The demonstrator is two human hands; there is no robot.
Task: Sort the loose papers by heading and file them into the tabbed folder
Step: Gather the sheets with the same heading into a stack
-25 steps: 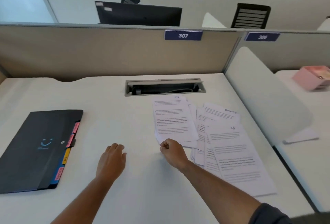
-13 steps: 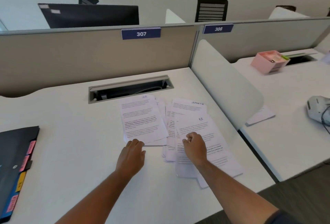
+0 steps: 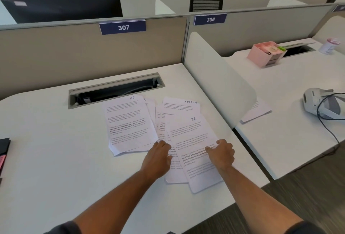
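Loose printed papers lie fanned on the white desk (image 3: pixel 56 140). A sheet headed HR (image 3: pixel 128 123) tops the left stack. A sheet headed SPORTS (image 3: pixel 183 105) peeks out at the back right, and another HR sheet (image 3: pixel 188 133) lies on top of the right pile. My left hand (image 3: pixel 158 157) rests with fingers fairly straight on the right pile's lower left side. My right hand (image 3: pixel 222 152) has curled fingers at the top HR sheet's right edge, thumb on the paper. Only a corner of the black tabbed folder (image 3: pixel 4 145) shows at the far left.
An open cable slot (image 3: pixel 115 90) sits behind the papers. A white side divider (image 3: pixel 214 84) stands right of them. The neighbouring desk holds a pink organiser (image 3: pixel 265 53), a white headset (image 3: pixel 321 105) with a cable, and one sheet (image 3: pixel 257 110).
My view swung right, so the folder slid almost out of frame. Both hands moved right from the bare desk and left stack onto the right pile.
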